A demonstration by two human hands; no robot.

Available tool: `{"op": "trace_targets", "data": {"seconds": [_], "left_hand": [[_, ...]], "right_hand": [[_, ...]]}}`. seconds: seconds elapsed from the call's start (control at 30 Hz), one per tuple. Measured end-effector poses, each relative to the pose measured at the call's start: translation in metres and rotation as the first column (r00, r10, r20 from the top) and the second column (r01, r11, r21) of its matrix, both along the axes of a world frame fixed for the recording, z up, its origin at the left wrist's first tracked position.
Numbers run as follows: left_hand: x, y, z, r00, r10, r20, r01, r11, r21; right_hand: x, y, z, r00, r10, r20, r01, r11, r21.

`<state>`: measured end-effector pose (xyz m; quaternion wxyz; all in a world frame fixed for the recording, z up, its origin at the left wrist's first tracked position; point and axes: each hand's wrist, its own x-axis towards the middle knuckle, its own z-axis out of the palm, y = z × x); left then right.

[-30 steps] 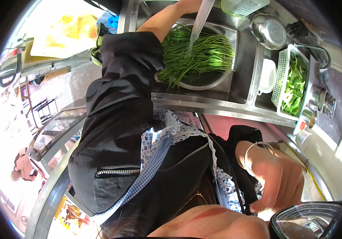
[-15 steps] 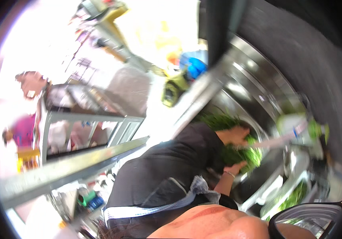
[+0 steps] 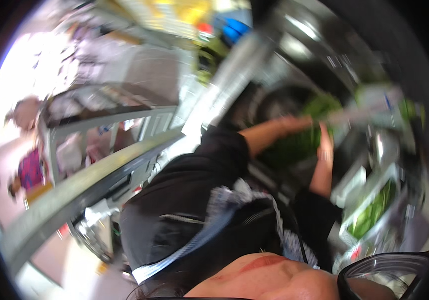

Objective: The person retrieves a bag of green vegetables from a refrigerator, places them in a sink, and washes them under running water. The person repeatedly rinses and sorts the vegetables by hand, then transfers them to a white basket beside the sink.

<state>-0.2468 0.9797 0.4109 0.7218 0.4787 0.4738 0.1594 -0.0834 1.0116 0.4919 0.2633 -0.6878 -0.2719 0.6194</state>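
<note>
Motion smears the head view. My left hand reaches over a basin of leafy greens in a metal sink. Its fingers are blurred against the leaves, so a grip cannot be made out. My right hand, on the right side of the greens, has its fingers stretched out and shows nothing held. Between the fingertips of both hands ends a pale hose-like strip, which slants down from the upper right; whether either hand touches it is unclear.
A clear container with green vegetables stands to the right. A long metal rail runs along the left. Beyond it are a grey rack with bags and a person in patterned clothing. A blue item is at the top.
My right hand has moved up and right out of the greens, and its fingers are now stretched. My left hand has shifted up slightly. The whole view has tilted and blurred.
</note>
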Motion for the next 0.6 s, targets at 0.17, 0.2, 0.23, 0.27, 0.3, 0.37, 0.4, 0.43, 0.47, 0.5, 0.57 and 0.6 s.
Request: {"op": "trace_targets", "data": {"seconds": [0.17,0.2,0.23,0.27,0.3,0.37,0.4,0.43,0.47,0.5,0.57,0.6], "left_hand": [[-0.036,0.010,0.043,0.612,0.754,-0.240,-0.727,0.416,-0.546],[-0.041,0.008,0.049,0.487,0.870,-0.077,-0.720,0.350,-0.599],[-0.045,0.006,0.054,0.341,0.940,-0.010,-0.681,0.239,-0.692],[-0.044,-0.003,0.059,0.250,0.965,0.079,-0.651,0.228,-0.724],[-0.046,-0.006,0.063,0.270,0.957,0.106,-0.666,0.265,-0.697],[-0.052,-0.018,0.068,0.303,0.949,0.089,-0.685,0.282,-0.672],[-0.060,-0.021,0.068,0.329,0.941,0.075,-0.675,0.290,-0.678],[-0.066,-0.021,0.066,0.424,0.898,-0.120,-0.748,0.273,-0.604],[-0.078,-0.019,0.062,0.427,0.899,-0.094,-0.753,0.296,-0.588],[-0.089,-0.016,0.055,0.408,0.909,-0.085,-0.773,0.295,-0.561],[-0.105,-0.003,0.036,0.421,0.904,-0.080,-0.860,0.369,-0.352],[-0.108,0.012,0.024,0.400,0.879,-0.259,-0.911,0.350,-0.219]], "right_hand": [[-0.021,0.096,0.013,0.766,0.636,0.090,-0.637,0.770,-0.022],[-0.032,0.113,0.013,0.716,0.641,0.277,-0.652,0.756,-0.063],[-0.043,0.125,0.010,0.588,0.705,0.396,-0.734,0.671,-0.104],[-0.047,0.131,0.007,0.493,0.784,0.377,-0.801,0.578,-0.156],[-0.050,0.139,-0.001,0.431,0.811,0.396,-0.826,0.532,-0.189],[-0.048,0.144,-0.026,0.280,0.729,0.624,-0.928,0.371,-0.017],[-0.046,0.142,-0.045,0.239,0.639,0.731,-0.952,0.302,0.047],[-0.043,0.139,-0.065,0.297,0.574,0.763,-0.932,0.348,0.101],[-0.041,0.136,-0.083,0.347,0.523,0.779,-0.907,0.399,0.136],[-0.042,0.129,-0.099,0.366,0.489,0.791,-0.888,0.438,0.141],[-0.055,0.110,-0.117,0.413,0.521,0.747,-0.813,0.581,0.044],[-0.070,0.095,-0.122,0.313,0.543,0.779,-0.809,0.582,-0.080]]}}
